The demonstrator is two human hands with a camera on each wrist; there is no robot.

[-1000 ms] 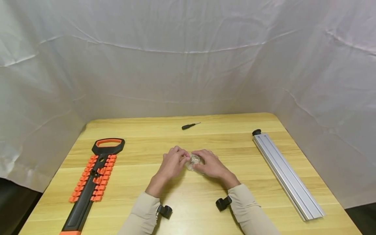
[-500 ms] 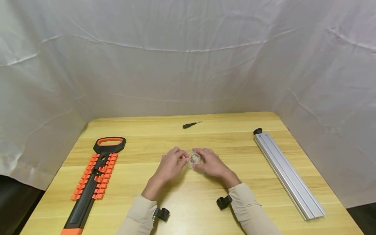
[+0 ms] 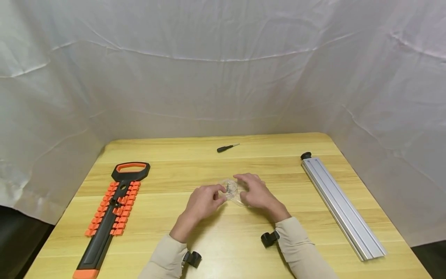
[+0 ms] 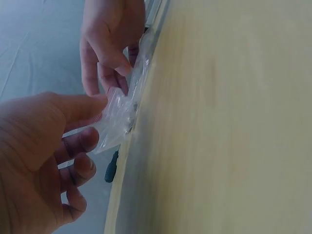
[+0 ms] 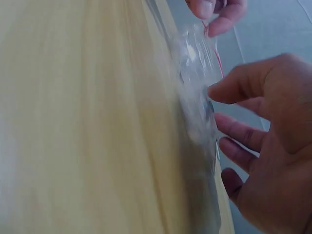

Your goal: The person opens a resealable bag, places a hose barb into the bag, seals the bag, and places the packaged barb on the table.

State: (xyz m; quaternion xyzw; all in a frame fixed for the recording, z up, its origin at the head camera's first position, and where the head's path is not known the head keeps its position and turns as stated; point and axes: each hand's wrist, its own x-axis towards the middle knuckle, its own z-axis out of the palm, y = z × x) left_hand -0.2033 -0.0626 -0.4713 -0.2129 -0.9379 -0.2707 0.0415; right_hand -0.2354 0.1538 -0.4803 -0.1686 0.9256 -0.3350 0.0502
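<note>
A small clear plastic zip bag [image 3: 234, 189] lies on the table between the two hands, with small dark metal pieces [image 3: 228, 188] inside, too small to identify. A thin red line [image 5: 218, 61] runs along its edge in the right wrist view. My left hand [image 3: 203, 201] pinches the near-left edge of the bag between thumb and forefinger; its other fingers are loosely bent. On the other side is my right hand [image 3: 258, 193], thumb and forefinger spread apart, with the thumb at the plastic. The left wrist view shows the bag [image 4: 114, 122] creased near the left fingertips.
A black-handled screwdriver [image 3: 228, 148] lies towards the back of the wooden table [image 3: 174, 166]. On the left is a long black-and-orange holder [image 3: 111, 209] with orange clips. A silver aluminium rail [image 3: 343, 209] with a black knob lies on the right. Pale cloth [image 3: 223, 89] surrounds the table.
My right hand has shifted slightly right and its fingers have spread away from the bag. More of the bag now shows, flatter. My left hand stays at the bag's left edge.
</note>
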